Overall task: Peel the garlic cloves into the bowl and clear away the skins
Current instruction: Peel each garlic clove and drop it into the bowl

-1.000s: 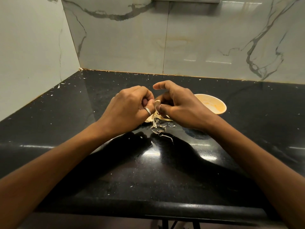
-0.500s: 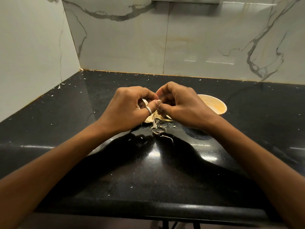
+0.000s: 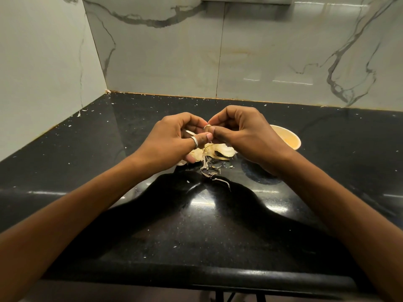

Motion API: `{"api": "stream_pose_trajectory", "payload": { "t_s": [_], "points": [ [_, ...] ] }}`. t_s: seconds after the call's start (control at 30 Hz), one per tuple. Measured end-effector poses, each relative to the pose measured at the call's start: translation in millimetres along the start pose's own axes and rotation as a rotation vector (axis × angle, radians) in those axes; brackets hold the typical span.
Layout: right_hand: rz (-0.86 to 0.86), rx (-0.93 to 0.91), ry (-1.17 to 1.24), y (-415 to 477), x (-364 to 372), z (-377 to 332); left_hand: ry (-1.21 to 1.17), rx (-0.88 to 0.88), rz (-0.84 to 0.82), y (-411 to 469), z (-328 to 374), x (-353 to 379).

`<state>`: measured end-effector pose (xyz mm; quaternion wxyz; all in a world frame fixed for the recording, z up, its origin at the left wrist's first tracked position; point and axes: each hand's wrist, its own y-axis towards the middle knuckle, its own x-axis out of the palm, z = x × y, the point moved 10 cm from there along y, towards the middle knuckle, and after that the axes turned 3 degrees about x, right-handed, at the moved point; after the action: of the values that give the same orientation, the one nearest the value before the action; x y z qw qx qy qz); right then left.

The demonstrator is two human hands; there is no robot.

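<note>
Pinching one garlic clove (image 3: 207, 128), the left hand (image 3: 172, 140) and right hand (image 3: 246, 136) meet over the skins (image 3: 209, 159), likely so scraps collect there. Just right, the bowl (image 3: 291, 136) sits handy.

Black white-flecked counter (image 3: 196, 225), grey-veined pale marble wall (image 3: 261, 51), orange-yellow bowl (image 3: 291, 137), cream garlic skins (image 3: 226, 150), silver ring (image 3: 194, 141).

Both forearms are bare. The left hand (image 3: 172, 138) wears a broad, ridged silver ring (image 3: 194, 142) near its knuckle.
</note>
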<state>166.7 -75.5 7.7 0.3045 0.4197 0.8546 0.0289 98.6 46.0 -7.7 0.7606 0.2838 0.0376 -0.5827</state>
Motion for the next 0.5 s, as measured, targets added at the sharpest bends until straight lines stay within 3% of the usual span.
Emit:
{"api": "stream_pose_trajectory", "payload": {
  "t_s": [0.5],
  "points": [
    [-0.050,0.052,0.069,-5,12,0,-0.028,-0.074,0.113,-1,-6,-12]
  ]
}}
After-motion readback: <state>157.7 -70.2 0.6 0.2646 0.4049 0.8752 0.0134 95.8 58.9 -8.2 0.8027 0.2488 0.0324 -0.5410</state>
